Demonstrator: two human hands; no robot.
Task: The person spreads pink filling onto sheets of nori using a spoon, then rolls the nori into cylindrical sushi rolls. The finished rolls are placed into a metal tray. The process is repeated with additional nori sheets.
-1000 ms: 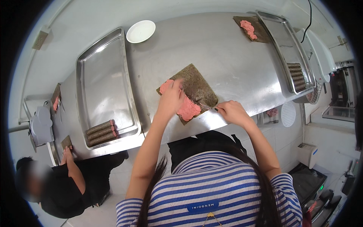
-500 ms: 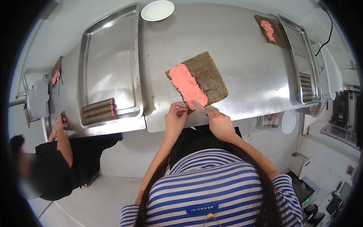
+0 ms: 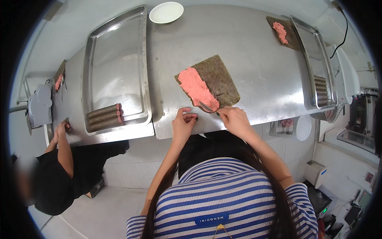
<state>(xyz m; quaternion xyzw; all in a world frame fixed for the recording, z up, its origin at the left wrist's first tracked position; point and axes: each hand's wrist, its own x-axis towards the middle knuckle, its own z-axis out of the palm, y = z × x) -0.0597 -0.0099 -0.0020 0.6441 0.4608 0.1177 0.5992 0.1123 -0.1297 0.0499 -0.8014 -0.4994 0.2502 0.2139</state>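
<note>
A dark green sheet of seaweed (image 3: pixel 221 77) lies askew on the steel table, and a thick band of pink paste (image 3: pixel 195 85) covers its left part. My right hand (image 3: pixel 235 120) is closed round the handle of a metal spoon (image 3: pixel 206 107). The spoon's bowl is tilted on edge against the near end of the paste; most of the handle is hidden in my fingers. Just off the sheet's near left corner is my left hand (image 3: pixel 184 122), its fingers loosely bent and apart, with nothing visible in them.
On the left stands a big steel tray (image 3: pixel 116 67) with several seaweed rolls (image 3: pixel 104 117). A white bowl (image 3: pixel 166 12) sits at the back. Far right are another tray (image 3: pixel 314 51) and a pasted sheet (image 3: pixel 294 38). A co-worker (image 3: pixel 51 175) works at far left.
The spoon has turned from lying flat to standing on edge and shifted slightly left. My left hand has come away from the sheet's near corner, its fingers loosening.
</note>
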